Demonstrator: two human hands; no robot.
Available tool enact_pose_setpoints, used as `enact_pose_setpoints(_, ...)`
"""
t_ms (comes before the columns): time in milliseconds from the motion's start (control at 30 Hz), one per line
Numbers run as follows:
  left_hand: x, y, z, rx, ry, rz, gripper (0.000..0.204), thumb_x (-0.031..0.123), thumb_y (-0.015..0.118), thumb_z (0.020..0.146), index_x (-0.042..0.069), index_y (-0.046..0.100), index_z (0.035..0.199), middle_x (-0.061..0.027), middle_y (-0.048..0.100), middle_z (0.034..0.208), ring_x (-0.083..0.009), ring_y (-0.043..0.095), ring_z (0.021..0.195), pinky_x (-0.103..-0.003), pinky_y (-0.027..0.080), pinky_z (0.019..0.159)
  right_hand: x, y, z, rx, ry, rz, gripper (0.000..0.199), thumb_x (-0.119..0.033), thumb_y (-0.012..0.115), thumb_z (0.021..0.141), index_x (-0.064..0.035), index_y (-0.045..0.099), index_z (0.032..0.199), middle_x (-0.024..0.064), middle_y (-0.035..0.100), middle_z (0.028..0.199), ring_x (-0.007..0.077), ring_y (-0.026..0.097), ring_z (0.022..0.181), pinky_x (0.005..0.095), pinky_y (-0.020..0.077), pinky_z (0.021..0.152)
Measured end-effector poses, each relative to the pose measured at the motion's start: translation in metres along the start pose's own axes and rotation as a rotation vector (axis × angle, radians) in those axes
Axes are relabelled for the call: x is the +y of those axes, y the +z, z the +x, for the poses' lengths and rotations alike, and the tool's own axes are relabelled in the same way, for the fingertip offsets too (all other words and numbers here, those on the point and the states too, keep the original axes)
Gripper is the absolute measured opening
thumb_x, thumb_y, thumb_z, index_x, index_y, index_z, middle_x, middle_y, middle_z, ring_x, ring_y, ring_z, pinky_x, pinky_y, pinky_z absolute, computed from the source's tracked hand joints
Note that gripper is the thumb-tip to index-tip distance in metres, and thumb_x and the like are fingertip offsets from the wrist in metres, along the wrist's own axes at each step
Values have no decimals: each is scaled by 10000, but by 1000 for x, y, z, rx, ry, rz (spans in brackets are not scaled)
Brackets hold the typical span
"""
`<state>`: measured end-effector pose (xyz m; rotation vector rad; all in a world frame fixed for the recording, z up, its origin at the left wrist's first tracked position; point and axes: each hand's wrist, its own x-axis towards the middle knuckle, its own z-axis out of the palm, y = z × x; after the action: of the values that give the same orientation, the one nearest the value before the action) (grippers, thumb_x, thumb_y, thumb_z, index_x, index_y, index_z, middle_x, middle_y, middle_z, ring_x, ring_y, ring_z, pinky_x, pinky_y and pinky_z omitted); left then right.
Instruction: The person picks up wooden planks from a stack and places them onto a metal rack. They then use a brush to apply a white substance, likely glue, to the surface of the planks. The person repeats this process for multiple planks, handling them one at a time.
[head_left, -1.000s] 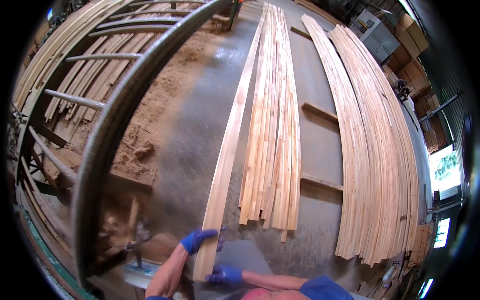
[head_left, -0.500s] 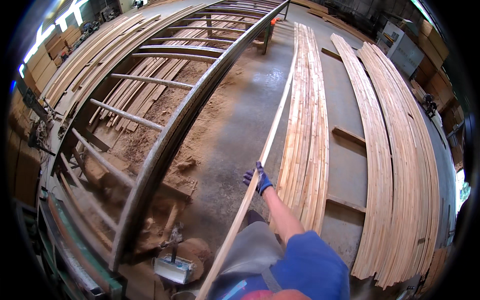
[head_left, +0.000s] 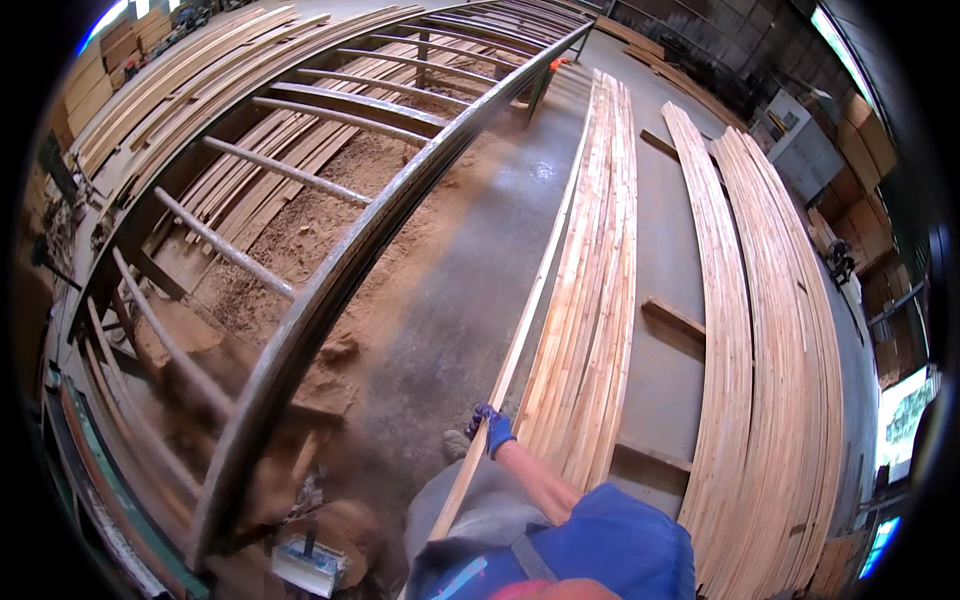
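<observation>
My right hand (head_left: 493, 430), in a blue and dark work glove, is closed around a long, narrow wooden strip (head_left: 461, 484). This strip runs from beside my body, at the lower edge, far forward along the left side of a long stack of pale wooden strips (head_left: 582, 330). Its near end is hidden at my lap. A bare forearm and blue sleeve lead to the hand, low over the floor by my shoe (head_left: 455, 445). My left hand is out of sight.
A long metal roller frame (head_left: 330, 270) stands to the left, with sawdust (head_left: 330, 360) and boards beneath. More strip stacks (head_left: 775, 350) lie on the right, over wooden bearers (head_left: 674, 318). A white-fronted block-shaped thing (head_left: 305, 567) sits at lower left.
My right hand has come back toward my body, still gripping the strip. The strip now lies closer along the stack. My view has also shifted, moving the frame and stacks in the picture.
</observation>
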<state>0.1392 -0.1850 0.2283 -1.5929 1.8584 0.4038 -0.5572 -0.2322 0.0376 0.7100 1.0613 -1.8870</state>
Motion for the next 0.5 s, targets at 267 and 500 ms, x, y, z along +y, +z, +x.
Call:
enact_pose_setpoints(267, -26, 53, 1, 6, -96, -177, 309, 295, 771, 756, 18, 683, 862, -224, 684, 801, -421, 673, 769, -492, 514, 680, 9, 4, -17, 6, -53, -54, 154, -174, 568, 903, -94, 543, 774, 36, 482, 608, 213, 525, 510, 413, 531, 502)
enact_pose_setpoints(500, -72, 111, 17, 84, 7, -67, 362, 389, 754, 767, 44, 693, 860, -209, 682, 843, -409, 670, 804, -484, 528, 707, 29, 25, -52, -65, -77, -125, 122, -170, 595, 902, -92, 545, 822, 50, 508, 683, 236, 551, 589, 427, 553, 584)
